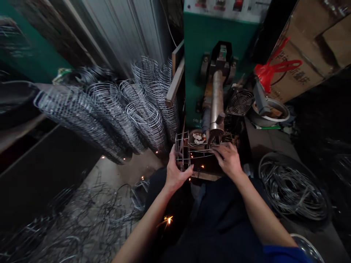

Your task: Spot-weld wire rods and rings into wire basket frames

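A small wire frame point(189, 150) of thin crossed metal rods lies under the round steel arm point(217, 98) of a green spot welder point(196, 62). My left hand point(177, 175) grips the frame's left end, thumb and fingers apart around the rods. At the other end, close below the arm's tip, my right hand point(229, 160) pinches the frame with its fingertips. Exactly which rod the right fingers press on is hidden. Bright sparks point(169, 220) fly beneath the frame and over my lap.
Stacks of wire rings point(148, 120) stand to the left, with loose wire scraps point(104, 212) on the floor before them. On the right are a coil of wire point(293, 186), a metal bowl point(285, 116), a red plastic bag point(264, 75) and cardboard boxes point(309, 54).
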Tool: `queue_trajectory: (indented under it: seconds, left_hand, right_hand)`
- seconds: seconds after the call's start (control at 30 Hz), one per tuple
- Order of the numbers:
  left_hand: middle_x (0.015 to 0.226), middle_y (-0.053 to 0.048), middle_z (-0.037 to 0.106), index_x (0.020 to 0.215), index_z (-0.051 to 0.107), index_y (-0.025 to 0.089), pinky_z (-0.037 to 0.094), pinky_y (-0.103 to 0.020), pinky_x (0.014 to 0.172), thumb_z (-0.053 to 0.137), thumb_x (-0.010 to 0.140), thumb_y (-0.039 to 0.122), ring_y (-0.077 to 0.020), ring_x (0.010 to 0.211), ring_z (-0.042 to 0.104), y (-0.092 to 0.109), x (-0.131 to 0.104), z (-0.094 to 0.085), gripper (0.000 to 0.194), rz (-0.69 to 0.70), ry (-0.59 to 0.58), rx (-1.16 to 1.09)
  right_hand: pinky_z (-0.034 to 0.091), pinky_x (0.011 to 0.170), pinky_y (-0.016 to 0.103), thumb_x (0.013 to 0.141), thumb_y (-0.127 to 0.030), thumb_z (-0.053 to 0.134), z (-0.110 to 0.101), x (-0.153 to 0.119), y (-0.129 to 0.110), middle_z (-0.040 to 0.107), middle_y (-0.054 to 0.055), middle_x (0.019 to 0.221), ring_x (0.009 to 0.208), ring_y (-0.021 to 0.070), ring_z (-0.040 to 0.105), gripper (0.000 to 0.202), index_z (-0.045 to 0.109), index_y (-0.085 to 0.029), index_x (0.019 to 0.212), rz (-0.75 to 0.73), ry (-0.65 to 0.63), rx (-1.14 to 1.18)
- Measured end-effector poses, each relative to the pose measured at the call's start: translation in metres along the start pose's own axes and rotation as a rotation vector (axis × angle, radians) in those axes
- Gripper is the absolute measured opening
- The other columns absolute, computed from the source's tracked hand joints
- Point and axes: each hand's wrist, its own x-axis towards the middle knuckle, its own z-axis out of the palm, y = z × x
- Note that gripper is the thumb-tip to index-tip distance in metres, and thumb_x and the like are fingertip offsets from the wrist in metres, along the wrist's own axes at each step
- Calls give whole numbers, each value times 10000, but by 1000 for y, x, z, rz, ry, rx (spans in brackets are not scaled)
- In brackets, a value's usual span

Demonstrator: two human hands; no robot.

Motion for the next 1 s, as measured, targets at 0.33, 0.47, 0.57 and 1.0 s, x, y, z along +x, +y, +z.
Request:
queue_trajectory:
  seconds: [0.33,0.47,0.57,1.0]
  left_hand:
    - [1073,-60,576,1552,243,247,527,-242,550,806,675,329,-86,612,541,-7,32,-7,1045,44,-32,70]
    - [1050,-59,579,1545,255,230,490,-220,508,805,666,324,-70,575,501,-4,42,-7,1042,46,-43,72]
    - [1059,-60,579,1536,264,227,457,-207,484,807,644,332,-60,558,479,1,45,-7,1050,44,-61,46]
    - [1199,-123,623,1515,294,114,534,-439,908,823,647,327,-270,1001,657,26,-4,-169,1039,9,368,583]
  right_hand:
    - [463,800,349,980,-243,527,-2,12,6,710,49,886,865,226,585,158,680,-212,957,47,31,-10]
    - [478,798,358,977,-286,542,-1,17,7,723,50,889,847,225,612,171,696,-221,942,78,34,1]
    - [506,821,349,967,-327,567,-6,14,6,744,47,956,891,222,650,181,721,-233,992,158,49,101]
    - [458,742,536,841,-615,601,-81,-119,80,719,195,910,897,350,684,316,743,-368,978,570,53,-70]
